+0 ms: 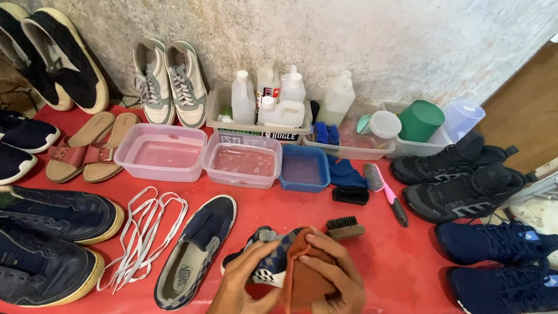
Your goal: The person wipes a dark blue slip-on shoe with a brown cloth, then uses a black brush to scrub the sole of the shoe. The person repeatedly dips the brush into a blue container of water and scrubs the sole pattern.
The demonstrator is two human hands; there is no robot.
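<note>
Head view: checkered shoe (268,260) between cloth-covered fingers (317,263).

white laces (142,232) | navy slip-on (195,253) | wooden brush (344,227) | three water tubs (241,160) | black boots (459,183) | sandals (90,145)

At the bottom centre of the frame I see my left grip (247,273) closed around a checkered navy shoe (268,261), while my right grip (331,270) presses an orange-brown cloth (302,279) against it. Its mate (195,250) lies just left on the red floor (395,256), beside white laces (145,229). A wooden brush (344,227) sits near my right grip.
</note>
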